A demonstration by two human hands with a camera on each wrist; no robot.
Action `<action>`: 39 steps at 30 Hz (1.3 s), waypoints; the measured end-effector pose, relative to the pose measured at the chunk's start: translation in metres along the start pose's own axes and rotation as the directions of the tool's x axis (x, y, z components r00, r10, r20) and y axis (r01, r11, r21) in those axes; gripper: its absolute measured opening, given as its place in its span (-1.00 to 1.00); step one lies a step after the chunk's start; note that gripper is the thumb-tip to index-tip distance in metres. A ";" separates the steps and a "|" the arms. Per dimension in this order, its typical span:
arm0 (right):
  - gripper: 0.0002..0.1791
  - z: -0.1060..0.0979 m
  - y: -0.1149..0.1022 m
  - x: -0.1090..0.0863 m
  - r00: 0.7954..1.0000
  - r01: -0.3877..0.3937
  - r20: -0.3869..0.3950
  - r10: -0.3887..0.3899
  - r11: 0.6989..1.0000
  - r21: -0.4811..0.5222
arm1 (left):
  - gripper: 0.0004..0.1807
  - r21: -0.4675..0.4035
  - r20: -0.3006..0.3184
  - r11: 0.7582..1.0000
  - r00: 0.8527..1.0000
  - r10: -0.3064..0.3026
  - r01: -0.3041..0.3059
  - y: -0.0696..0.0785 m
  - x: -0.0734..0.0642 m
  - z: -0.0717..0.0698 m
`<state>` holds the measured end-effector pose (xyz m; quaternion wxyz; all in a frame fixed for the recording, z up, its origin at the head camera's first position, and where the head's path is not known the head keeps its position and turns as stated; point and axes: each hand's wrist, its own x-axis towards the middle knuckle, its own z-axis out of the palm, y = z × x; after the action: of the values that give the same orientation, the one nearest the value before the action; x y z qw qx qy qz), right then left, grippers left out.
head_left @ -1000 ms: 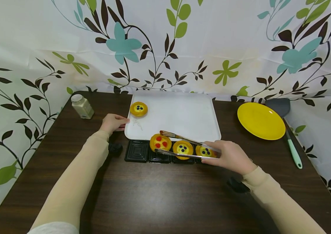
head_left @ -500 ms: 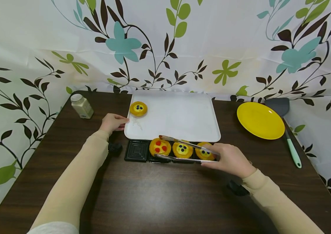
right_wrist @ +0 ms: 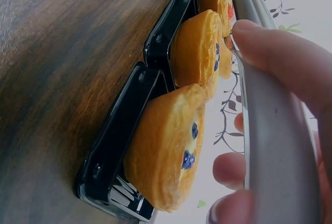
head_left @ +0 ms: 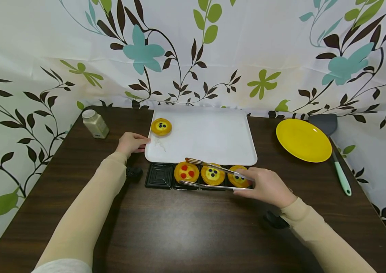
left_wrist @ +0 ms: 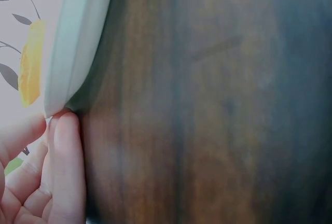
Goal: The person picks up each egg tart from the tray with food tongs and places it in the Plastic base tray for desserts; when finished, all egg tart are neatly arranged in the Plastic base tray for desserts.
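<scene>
My left hand (head_left: 132, 144) pinches the left rim of a white tray (head_left: 210, 132); thumb and fingertips meet at its edge in the left wrist view. A blueberry tart (head_left: 161, 127) sits on that tray's left side. My right hand (head_left: 267, 186) holds metal tongs (right_wrist: 280, 130), their two arms spread over a row of black square containers (head_left: 159, 176). The tong tips lie on either side of a tart with red toppings (head_left: 186, 173) in the second container from the left. Two blueberry tarts (head_left: 213, 174) (right_wrist: 166, 149) sit in the containers to its right, while the leftmost container holds nothing.
A jar with a white lid (head_left: 95, 124) stands at the back left of the dark wooden table (head_left: 179, 227). At the right are a yellow plate (head_left: 303, 140) and a spatula with a mint green handle (head_left: 343, 178). A leaf-patterned cloth (head_left: 213, 57) hangs behind.
The tart with red toppings has come down into the second container, and the tongs have lowered slightly with my right hand. My left hand stays on the tray rim.
</scene>
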<state>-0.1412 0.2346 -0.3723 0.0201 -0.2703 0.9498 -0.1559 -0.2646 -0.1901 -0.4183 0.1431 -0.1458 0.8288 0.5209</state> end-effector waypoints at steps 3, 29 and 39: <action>-0.33 0.000 0.000 0.000 1.000 -0.008 0.007 0.008 1.000 0.004 | -0.52 0.006 0.017 1.000 1.000 0.002 -0.002 0.003 -0.004 0.000; -0.21 -0.001 0.003 0.001 0.996 -0.070 0.046 0.070 0.998 0.004 | -0.52 0.003 0.012 1.000 1.000 0.000 0.000 0.003 -0.003 0.001; -0.18 -0.004 0.005 -0.001 0.998 -0.064 0.019 0.064 0.998 0.019 | -0.54 0.003 0.012 1.000 1.000 0.008 -0.008 0.003 -0.003 0.001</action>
<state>-0.1431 0.2401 -0.3703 0.0363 -0.2410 0.9562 -0.1621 -0.2624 -0.1882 -0.4151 0.1462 -0.1391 0.8293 0.5211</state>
